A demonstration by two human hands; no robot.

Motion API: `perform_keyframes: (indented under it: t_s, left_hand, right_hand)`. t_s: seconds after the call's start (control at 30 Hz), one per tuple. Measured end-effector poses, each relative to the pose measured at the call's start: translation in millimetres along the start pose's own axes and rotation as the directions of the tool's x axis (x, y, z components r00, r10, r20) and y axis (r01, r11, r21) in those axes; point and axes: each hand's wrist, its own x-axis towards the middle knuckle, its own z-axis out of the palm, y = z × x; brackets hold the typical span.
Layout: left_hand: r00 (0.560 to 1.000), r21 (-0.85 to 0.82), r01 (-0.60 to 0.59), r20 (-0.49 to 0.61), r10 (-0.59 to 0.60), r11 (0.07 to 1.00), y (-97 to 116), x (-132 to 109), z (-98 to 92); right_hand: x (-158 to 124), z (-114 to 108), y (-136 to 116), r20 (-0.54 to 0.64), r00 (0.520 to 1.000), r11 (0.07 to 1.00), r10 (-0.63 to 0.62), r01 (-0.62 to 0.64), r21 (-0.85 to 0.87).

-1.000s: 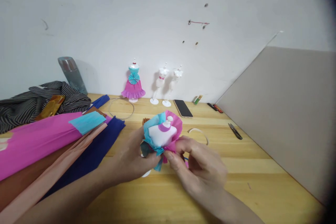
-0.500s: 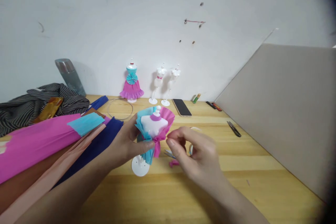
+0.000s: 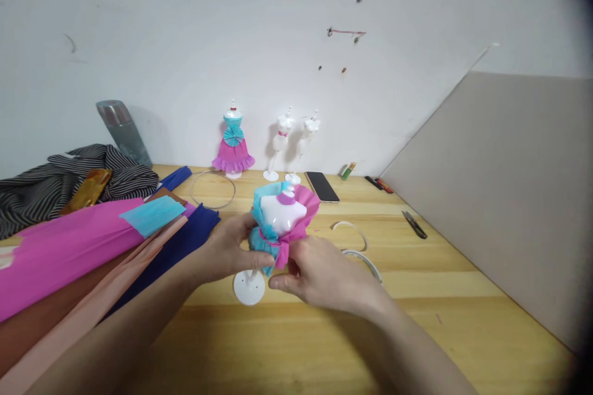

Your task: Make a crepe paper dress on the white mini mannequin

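Observation:
My left hand [image 3: 231,250] is closed around the waist of a small white dress form [image 3: 281,215], its thumb across the front. The form leans to the right on a round white base [image 3: 249,287]. Blue crepe paper [image 3: 262,237] wraps its left side and pink crepe paper [image 3: 308,208] its right, gathered at the waist by a thin pink tie. A purple band circles the neck. Against the pink paper's lower end, my right hand [image 3: 319,271] has its fingers curled, with the thumb below. Its fingertips are hidden behind the paper and form.
Crepe paper sheets [image 3: 83,228] and a striped cloth [image 3: 125,173] lie left. At the back stand a dressed form [image 3: 233,151], two white forms [image 3: 282,129] and a phone [image 3: 323,187]. White rings [image 3: 365,262] and thread snips [image 3: 414,224] lie right.
The dress form has moved slightly right and tilted more. My right hand has gone from a pinch beside it to against the pink paper at its waist, and covers the scissors and pink piece seen before.

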Motion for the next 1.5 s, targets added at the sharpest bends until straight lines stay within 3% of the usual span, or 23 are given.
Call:
perform_keyframes:
  t_s: [0.07, 0.17, 0.33, 0.5, 0.63, 0.8, 0.97, 1.03, 1.2, 1.3, 1.4, 1.5]
  left_hand:
    - [0.999, -0.044, 0.026, 0.024, -0.025, 0.999, 1.3, 0.2, -0.5]
    - [0.998, -0.248, 0.069, 0.018, -0.067, 0.966, 3.7, 1.7, -0.9]
    - [0.971, -0.546, 0.108, -0.121, -0.206, 0.831, -3.5, 5.2, 0.9]
    - [0.837, -0.745, 0.229, -0.178, -0.518, 0.627, -26.4, -5.6, 8.7]
    - [0.751, -0.771, 0.3, -0.172, -0.638, 0.561, -48.5, -26.2, 16.6]
    - [0.733, -0.768, 0.331, -0.157, -0.662, 0.549, -60.0, -45.2, 21.5]
    - [0.779, -0.772, 0.362, -0.058, -0.624, 0.523, -52.6, -50.8, 20.3]
    - [0.779, -0.774, 0.375, -0.036, -0.626, 0.511, -50.6, -52.3, 18.7]
    - [0.688, -0.617, 0.566, -0.013, -0.726, 0.547, -56.4, -57.6, 10.8]
    - [0.641, -0.496, 0.649, -0.054, -0.766, 0.578, -60.8, -59.5, 5.4]
    - [0.633, -0.37, 0.678, -0.145, -0.76, 0.635, -62.7, -60.5, 2.6]
    - [0.715, -0.041, 0.645, -0.321, -0.621, 0.763, -61.8, -62.3, 0.7]
  right_hand:
    - [2.4, 3.9, 3.2, 0.061, 0.998, 0.997, 0.011, -0.007, -0.073]
    - [3.2, 6.9, 8.2, 0.114, 0.992, 0.979, 0.049, -0.025, -0.2]
    - [2.9, 2.6, 13.2, 0.112, 0.987, 0.967, 0.115, -0.086, -0.238]
    - [7.7, 0.0, 13.4, 0.152, 0.976, 0.97, 0.156, -0.123, -0.209]
    - [14.5, 12.2, 11.3, 0.214, 0.973, 0.984, 0.088, -0.052, -0.17]
    - [25.2, 46.4, 2.6, 0.291, 0.954, 0.996, -0.073, 0.054, 0.071]
    - [28.7, 75.0, -6.7, 0.308, 0.946, 0.968, -0.097, 0.018, 0.249]
    - [28.1, 82.8, -6.7, 0.334, 0.938, 0.946, -0.091, -0.023, 0.322]
    - [27.1, 98.3, -1.2, 0.325, 0.942, 0.882, -0.088, -0.078, 0.465]
    - [28.0, 101.6, -1.5, 0.286, 0.955, 0.875, -0.081, -0.07, 0.48]
    - [28.5, 98.9, -6.9, 0.257, 0.966, 0.892, -0.036, -0.085, 0.445]
    - [28.0, 95.1, -12.5, 0.253, 0.968, 0.916, 0.003, -0.104, 0.388]
